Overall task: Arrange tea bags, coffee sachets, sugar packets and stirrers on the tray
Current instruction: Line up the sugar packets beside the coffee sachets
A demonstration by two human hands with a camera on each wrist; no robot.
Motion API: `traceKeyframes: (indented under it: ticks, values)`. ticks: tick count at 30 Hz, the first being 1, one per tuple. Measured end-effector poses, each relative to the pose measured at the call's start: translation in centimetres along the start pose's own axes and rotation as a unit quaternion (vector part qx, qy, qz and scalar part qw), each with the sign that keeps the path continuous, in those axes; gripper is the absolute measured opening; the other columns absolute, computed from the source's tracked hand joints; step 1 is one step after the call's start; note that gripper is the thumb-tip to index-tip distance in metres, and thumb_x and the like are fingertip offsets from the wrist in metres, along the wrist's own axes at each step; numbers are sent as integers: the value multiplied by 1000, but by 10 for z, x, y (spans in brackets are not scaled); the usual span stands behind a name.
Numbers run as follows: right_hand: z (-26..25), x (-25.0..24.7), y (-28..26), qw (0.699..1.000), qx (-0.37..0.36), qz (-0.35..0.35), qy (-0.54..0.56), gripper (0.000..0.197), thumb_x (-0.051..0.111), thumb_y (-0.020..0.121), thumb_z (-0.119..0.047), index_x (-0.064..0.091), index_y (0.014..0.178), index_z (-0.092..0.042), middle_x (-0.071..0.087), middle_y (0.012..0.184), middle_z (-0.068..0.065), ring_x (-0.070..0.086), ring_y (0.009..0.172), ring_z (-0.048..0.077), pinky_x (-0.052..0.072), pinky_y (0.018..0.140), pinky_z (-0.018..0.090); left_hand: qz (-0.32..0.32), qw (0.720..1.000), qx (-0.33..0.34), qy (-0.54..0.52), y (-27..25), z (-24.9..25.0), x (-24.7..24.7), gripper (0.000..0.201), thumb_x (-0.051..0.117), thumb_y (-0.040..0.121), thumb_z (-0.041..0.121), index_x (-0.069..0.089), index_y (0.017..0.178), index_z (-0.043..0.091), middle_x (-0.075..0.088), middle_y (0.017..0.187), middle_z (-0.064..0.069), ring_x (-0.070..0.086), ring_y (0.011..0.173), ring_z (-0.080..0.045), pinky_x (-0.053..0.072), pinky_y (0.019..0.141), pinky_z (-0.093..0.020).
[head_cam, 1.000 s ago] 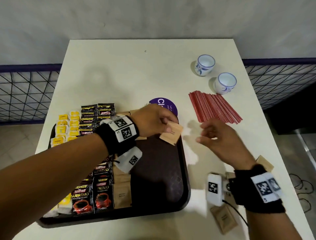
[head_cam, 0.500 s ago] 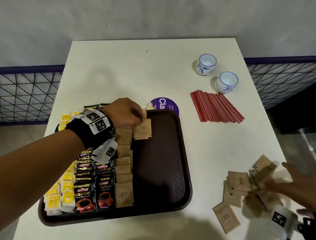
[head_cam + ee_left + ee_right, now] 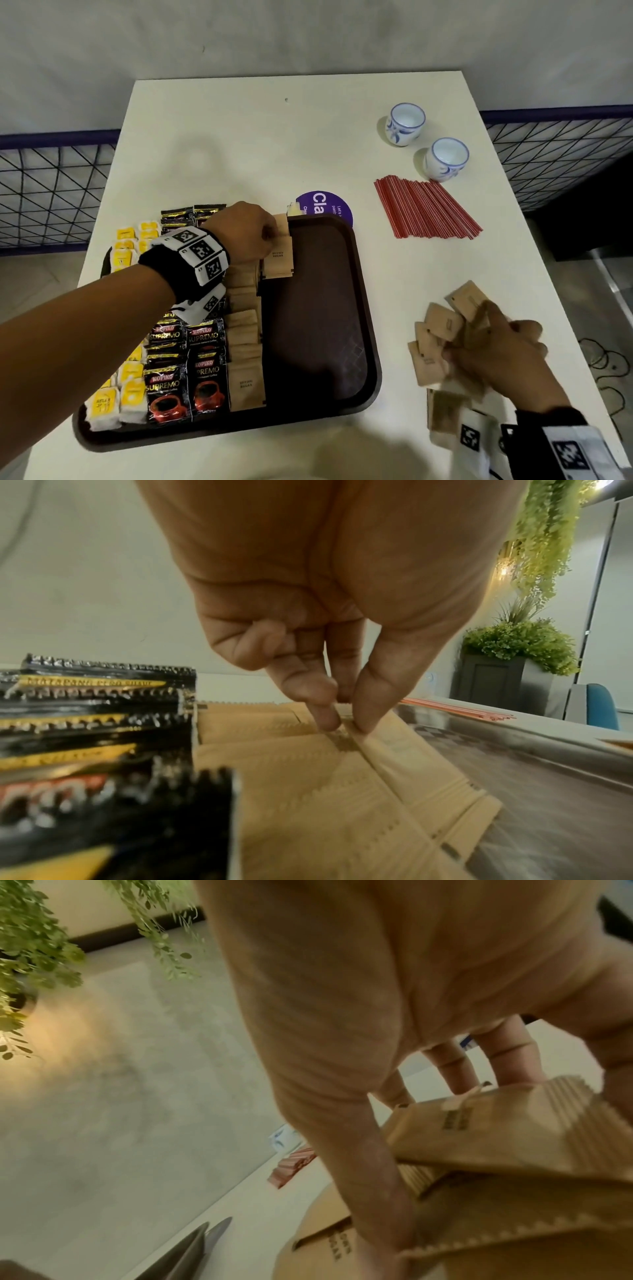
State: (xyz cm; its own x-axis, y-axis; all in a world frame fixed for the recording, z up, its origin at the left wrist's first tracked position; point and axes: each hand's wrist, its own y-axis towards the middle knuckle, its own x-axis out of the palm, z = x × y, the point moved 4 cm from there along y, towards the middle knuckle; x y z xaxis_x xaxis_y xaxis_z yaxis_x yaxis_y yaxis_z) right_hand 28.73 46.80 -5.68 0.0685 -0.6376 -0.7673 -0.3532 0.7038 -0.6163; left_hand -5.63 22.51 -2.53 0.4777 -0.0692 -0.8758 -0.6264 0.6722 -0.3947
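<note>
Brown sugar packets lie heaped on the table's near right under the right hand, grip unclear. Kopiko Supremo sachets fill the tray. Left hand pinches a sugar packet there. Beyond lie red stirrers.

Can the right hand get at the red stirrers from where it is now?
Probably yes. The red stirrers lie in the open on the table, beyond the right hand, with bare tabletop between. But that hand is busy gripping brown sugar packets, so it must let go first.
</note>
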Motion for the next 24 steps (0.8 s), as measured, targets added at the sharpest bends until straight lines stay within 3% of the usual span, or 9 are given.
traceKeyframes:
  ticks: [3, 8, 13, 18, 24]
  values:
    - [-23, 5, -3, 999, -37, 15, 10, 77, 83, 69, -35, 34, 129, -26, 28, 108, 7, 31, 119, 37, 35, 100, 46, 6, 1000, 1, 18, -1, 0, 2, 27, 61, 84, 24, 71, 109, 27, 68, 108, 3, 62, 98, -20, 52, 84, -32]
    - [-42, 8, -5, 996, -72, 31, 50, 78, 84, 67, -39, 39, 130, -31, 31, 122, 10, 33, 117, 36, 38, 95, 43, 10, 999, 1, 32, -1, 1, 2, 26, 61, 85, 25, 71, 109, 28, 66, 108, 2, 61, 99, -21, 53, 82, -33]
    - [-39, 3, -8, 987, -99, 37, 119, 54, 83, 70, -34, 47, 110, -37, 40, 117, 7, 37, 117, 30, 40, 92, 39, 13, 999, 7, 36, -1, 1, 3, 26, 61, 86, 26, 71, 109, 29, 66, 109, 3, 61, 101, -21, 52, 83, -33]
    - [-47, -2, -16, 984, -123, 68, 109, 42, 82, 72, -19, 54, 103, -26, 41, 91, -8, 43, 117, 33, 40, 101, 43, 14, 999, 4, 31, 0, -1, 3, 25, 60, 86, 25, 70, 109, 29, 65, 109, 3, 61, 100, -21, 49, 79, -30]
    - [-46, -2, -14, 972, -152, 112, 142, 44, 79, 72, -9, 60, 112, -16, 40, 83, -16, 46, 114, 35, 43, 95, 44, 11, 999, 11, 35, -1, -1, 3, 24, 60, 86, 24, 68, 108, 29, 65, 109, 2, 60, 99, -22, 51, 81, -32]
